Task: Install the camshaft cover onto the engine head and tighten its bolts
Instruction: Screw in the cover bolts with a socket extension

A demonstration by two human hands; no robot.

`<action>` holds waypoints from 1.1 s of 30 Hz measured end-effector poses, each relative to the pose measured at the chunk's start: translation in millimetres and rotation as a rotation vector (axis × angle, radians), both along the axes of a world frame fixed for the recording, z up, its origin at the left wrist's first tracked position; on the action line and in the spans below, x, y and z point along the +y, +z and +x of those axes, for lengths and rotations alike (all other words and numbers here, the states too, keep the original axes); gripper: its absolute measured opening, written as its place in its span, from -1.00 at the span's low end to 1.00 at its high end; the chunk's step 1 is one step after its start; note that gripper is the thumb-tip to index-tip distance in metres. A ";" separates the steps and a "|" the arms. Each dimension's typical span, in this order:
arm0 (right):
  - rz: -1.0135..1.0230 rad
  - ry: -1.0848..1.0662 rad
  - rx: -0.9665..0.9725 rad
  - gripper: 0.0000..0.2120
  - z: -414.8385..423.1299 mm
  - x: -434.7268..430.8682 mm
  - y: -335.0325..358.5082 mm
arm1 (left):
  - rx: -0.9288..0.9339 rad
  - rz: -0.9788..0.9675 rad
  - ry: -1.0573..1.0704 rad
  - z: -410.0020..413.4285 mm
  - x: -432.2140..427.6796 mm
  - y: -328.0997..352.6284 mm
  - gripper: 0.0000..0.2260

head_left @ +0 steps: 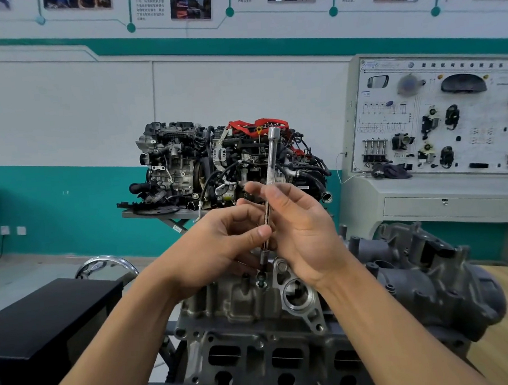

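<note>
Both hands, left hand (235, 238) and right hand (300, 228), pinch the slim steel extension driver (271, 173) upright over a bolt (262, 282) in the grey cast-aluminium camshaft cover (254, 306) seated on the engine head; hand-tightening seems underway, next needing steady axial twirling.

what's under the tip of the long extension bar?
The long chrome extension bar, upright between left hand and right hand, ends over a dark bolt in the grey cast-metal camshaft cover. The bolt's threads and hole depth are hidden.

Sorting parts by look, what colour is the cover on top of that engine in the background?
Red cover, clearest in the head view.
</note>
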State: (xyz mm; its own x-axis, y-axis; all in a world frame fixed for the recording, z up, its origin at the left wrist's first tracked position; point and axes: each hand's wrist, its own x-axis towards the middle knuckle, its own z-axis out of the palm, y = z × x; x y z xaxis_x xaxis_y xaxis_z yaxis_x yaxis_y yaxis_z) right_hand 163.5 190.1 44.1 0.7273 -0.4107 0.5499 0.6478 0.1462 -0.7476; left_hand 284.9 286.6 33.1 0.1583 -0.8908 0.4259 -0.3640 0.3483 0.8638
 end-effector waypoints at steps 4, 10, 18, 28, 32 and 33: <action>-0.040 0.014 0.079 -0.66 -1.8 1.1 1.8 | 0.017 0.022 -0.025 2.1 -1.2 -0.9 -0.84; -0.022 -0.049 0.007 -0.85 2.5 0.0 -1.9 | 0.025 0.013 -0.033 -0.4 0.1 1.7 -0.74; -0.067 0.002 0.046 -0.70 2.0 -0.4 0.4 | -0.009 -0.027 -0.008 0.1 -1.7 -2.0 -0.92; -0.051 -0.020 0.031 -0.79 3.4 -1.0 -1.5 | 0.022 -0.065 -0.004 -3.2 -1.4 -1.3 -0.69; -0.026 -0.046 -0.019 -0.91 4.5 -1.3 -3.2 | 0.053 -0.079 0.004 -2.9 -2.0 -1.6 -0.69; -0.020 -0.043 -0.031 -0.91 4.5 -1.6 -3.5 | 0.048 -0.070 0.001 -2.1 -1.5 -1.9 -0.71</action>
State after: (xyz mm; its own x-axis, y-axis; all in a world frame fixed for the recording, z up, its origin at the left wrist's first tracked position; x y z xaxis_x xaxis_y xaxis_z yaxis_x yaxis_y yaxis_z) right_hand 168.0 188.5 40.5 0.6915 -0.4300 0.5804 0.6763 0.1030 -0.7294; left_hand 282.7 285.1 31.2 0.1810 -0.8588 0.4792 -0.3231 0.4083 0.8538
